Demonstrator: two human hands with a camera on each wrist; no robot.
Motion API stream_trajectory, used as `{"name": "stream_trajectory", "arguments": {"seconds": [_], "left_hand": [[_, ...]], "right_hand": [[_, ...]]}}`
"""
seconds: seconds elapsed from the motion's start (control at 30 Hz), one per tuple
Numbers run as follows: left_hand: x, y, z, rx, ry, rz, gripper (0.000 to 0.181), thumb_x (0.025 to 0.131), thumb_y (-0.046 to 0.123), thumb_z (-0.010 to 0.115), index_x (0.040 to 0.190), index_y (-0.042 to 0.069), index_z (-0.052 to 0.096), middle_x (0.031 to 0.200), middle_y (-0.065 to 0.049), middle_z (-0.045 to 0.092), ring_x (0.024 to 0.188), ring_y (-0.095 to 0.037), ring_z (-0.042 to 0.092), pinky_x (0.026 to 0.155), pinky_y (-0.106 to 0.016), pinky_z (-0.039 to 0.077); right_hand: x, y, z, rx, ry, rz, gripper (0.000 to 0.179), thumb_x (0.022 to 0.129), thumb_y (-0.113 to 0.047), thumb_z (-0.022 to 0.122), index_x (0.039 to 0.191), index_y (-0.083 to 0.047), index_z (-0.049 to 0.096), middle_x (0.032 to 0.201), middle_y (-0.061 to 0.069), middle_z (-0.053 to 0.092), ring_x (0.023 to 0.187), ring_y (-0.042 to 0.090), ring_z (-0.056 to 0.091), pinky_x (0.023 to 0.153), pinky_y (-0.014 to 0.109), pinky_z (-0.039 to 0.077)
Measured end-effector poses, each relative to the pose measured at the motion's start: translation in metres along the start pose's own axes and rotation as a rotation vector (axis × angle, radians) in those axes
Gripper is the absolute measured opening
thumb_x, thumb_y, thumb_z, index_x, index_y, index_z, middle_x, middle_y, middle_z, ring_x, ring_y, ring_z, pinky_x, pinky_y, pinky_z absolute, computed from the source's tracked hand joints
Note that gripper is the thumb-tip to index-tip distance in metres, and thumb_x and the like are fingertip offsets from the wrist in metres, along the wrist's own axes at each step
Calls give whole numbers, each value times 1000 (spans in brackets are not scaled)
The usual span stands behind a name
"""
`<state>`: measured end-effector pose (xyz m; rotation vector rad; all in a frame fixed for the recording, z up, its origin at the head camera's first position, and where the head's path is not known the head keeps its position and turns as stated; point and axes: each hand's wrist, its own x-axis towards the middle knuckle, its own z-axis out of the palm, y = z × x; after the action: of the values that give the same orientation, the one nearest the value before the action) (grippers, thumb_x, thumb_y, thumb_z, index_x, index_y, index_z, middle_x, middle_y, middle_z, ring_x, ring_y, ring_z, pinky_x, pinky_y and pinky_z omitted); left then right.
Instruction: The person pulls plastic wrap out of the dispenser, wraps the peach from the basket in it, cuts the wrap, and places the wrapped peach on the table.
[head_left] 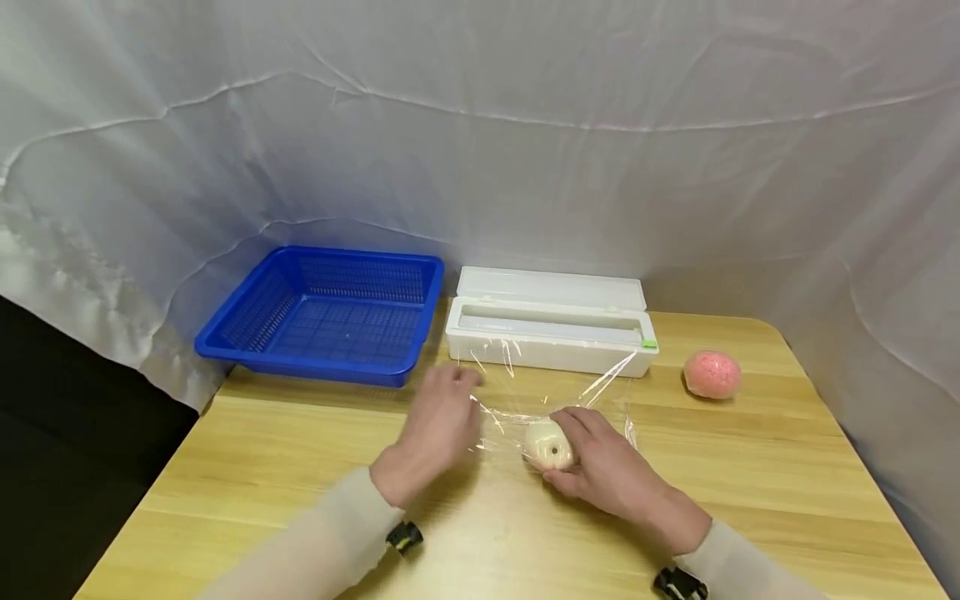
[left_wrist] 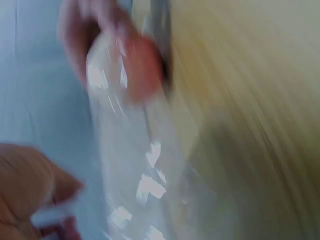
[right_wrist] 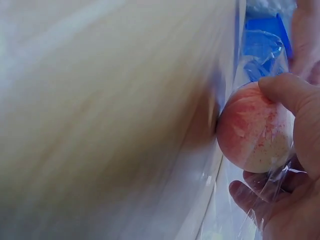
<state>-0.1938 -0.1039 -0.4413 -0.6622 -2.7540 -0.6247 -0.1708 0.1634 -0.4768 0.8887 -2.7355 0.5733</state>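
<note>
My right hand [head_left: 600, 462] grips a peach [head_left: 547, 446] on the table, thumb on one side and fingers round the other. The right wrist view shows the peach [right_wrist: 255, 130] as pink fading to cream, with clear plastic wrap [right_wrist: 260, 200] by the fingers. The wrap [head_left: 510, 425] spreads over and beside the peach, back toward a white wrap box [head_left: 555, 354]. Off the wrap's left edge is my left hand [head_left: 442, 417], blurred, its fingers loosely bent. In the left wrist view, that hand [left_wrist: 30, 190] shows a gap between thumb and fingers, with nothing visible in it.
A blue plastic basket [head_left: 322, 367] stands at the back left, beside the wrap box. The box lid [head_left: 551, 287] is raised, and a green piece [head_left: 648, 342] sits at its right end. To the right lies a pink, shiny round fruit [head_left: 712, 374]. Pale curtain [head_left: 525, 167] hangs behind the table.
</note>
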Motion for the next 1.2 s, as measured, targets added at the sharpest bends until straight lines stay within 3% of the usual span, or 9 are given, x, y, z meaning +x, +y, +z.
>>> {"name": "stream_trajectory", "arguments": {"seconds": [0.13,0.27,0.37,0.53,0.67,0.77,0.83,1.07,1.2], "left_hand": [[-3,33,8,170,14,406,51,87,25,86,132,10,67,128,-5,67,122,-23,61,112,-40,49],[-1,43,27,219,-37,514,89,75,52,92,144,9,56,134,-3,64,127,-19,61,118,-37,45],[3,41,37,234,-48,497,97,74,57,90,148,8,52,134,-4,65,124,-19,63,115,-35,48],[13,38,42,215,-113,451,83,87,47,86,151,10,50,133,-5,66,118,-19,66,108,-33,53],[25,33,40,112,-222,404,71,92,43,82,148,10,54,131,-3,68,111,-16,68,100,-29,56],[35,30,35,10,-335,347,63,94,40,81,144,10,57,126,-1,70,105,-11,67,93,-25,57],[42,29,31,-39,-403,307,61,94,39,81,144,11,58,125,0,70,104,-9,66,92,-24,56],[62,25,26,-132,-548,206,62,93,33,82,146,12,58,120,3,72,101,-8,66,87,-21,55],[67,21,26,-237,-588,136,58,94,31,82,144,14,60,106,8,70,89,-5,64,77,-20,54]], "right_hand": [[4,2,-2,18,-25,18,76,79,-43,91,139,-6,62,132,9,63,121,27,62,101,47,57],[8,2,-4,34,-33,36,73,81,-46,90,137,-6,65,129,7,60,118,23,59,98,44,58],[10,5,-3,61,-45,57,72,80,-45,90,135,-6,67,124,5,58,111,19,56,90,38,58],[14,15,-7,131,-86,104,69,80,-44,91,135,-9,69,112,0,61,101,16,53,79,31,52],[17,23,-11,177,-144,168,85,86,-62,80,148,-8,60,123,4,70,114,26,61,93,46,55],[16,26,-14,165,-158,203,97,88,-71,71,156,-6,48,136,13,70,127,36,62,109,61,47],[15,26,-15,124,-123,166,96,86,-68,75,155,-5,47,137,15,68,128,39,61,110,65,45],[14,18,-4,-152,114,-154,82,73,-46,95,131,-4,56,122,14,65,112,34,62,97,53,53],[17,17,3,-148,123,-108,83,73,-40,97,132,0,53,112,13,64,102,31,62,91,48,54]]}}
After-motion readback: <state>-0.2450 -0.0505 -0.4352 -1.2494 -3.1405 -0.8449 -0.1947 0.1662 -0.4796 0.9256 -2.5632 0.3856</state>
